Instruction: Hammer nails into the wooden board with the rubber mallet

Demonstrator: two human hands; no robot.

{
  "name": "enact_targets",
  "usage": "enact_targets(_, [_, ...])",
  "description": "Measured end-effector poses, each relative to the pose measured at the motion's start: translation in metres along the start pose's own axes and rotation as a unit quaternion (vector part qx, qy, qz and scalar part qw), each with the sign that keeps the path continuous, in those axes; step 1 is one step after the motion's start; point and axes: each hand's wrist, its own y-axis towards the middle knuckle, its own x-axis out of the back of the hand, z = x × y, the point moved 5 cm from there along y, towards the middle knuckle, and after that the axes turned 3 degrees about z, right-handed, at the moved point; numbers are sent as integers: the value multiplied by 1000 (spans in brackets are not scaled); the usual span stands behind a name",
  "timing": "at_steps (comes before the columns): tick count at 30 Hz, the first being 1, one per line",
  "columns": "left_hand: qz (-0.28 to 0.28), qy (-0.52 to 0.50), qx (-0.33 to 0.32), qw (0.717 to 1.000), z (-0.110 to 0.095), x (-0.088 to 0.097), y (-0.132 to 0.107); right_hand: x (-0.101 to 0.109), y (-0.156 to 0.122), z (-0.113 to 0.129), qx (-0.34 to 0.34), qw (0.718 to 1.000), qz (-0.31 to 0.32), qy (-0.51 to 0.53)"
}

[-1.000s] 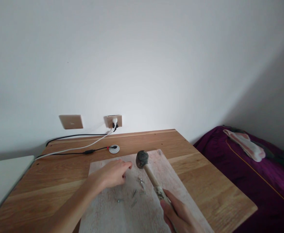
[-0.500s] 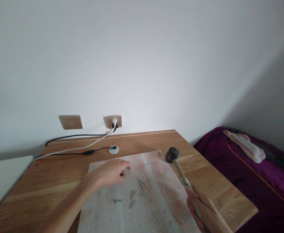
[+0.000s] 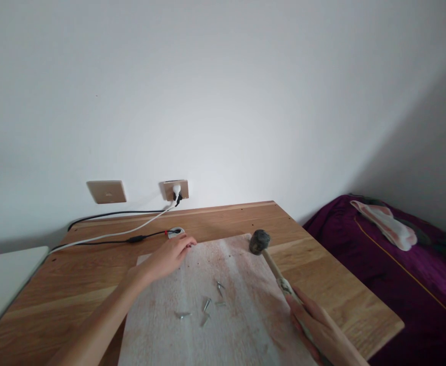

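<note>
A whitish, worn wooden board (image 3: 241,305) lies on the desk. My right hand (image 3: 314,323) is wrapped round the pale handle of a mallet (image 3: 260,242), whose dark head hovers by the board's far right corner. My left hand (image 3: 173,253) is at the board's far edge, its fingers pinched together; whatever is between them is too small and hidden to make out. Several loose metal screws or nails (image 3: 206,304) lie scattered on the board's middle, nearer to me than my left hand.
A wooden desk (image 3: 340,290) carries the board. White and black cables (image 3: 135,239) run along its back left to a wall socket (image 3: 175,189) and a round grommet. At left stands a white surface (image 3: 9,279). A purple-covered bed (image 3: 375,264) with a towel (image 3: 385,223) is at right.
My left hand has moved away from me, from over the board to its far edge. The mallet in my right hand has shifted slightly left.
</note>
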Motion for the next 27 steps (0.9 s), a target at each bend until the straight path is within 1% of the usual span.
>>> enact_targets(2, [4,-8,0,1000,0,-1,0,8,2,5,18,999,3,-43])
enact_targets(5, [10,-12,7,1000,-1,0,-1,19,2,10,11,996,-33,-83])
enact_targets(7, [12,-11,6,1000,-1,0,0,21,0,12,0,993,-61,-105])
enact_targets(9, [12,-9,0,1000,-1,-1,0,18,-2,16,2,989,-70,-127])
enact_targets(12, [13,-7,-4,1000,-1,-2,0,10,-7,24,8,987,-67,-146])
enact_targets(15, [19,-3,-1,1000,-2,0,-1,4,-12,27,5,985,-77,-151])
enact_targets(18, [39,5,7,999,-2,8,-4,1,-18,20,-6,986,-77,-147])
enact_targets(21, [56,7,21,998,4,18,-9,-3,-23,10,-6,989,-54,-136])
enact_targets(24, [37,2,35,999,11,27,-12,-4,-28,11,7,992,-43,-122])
enact_targets(27, [11,-21,27,999,7,31,-11,-6,-33,17,4,991,-29,-128])
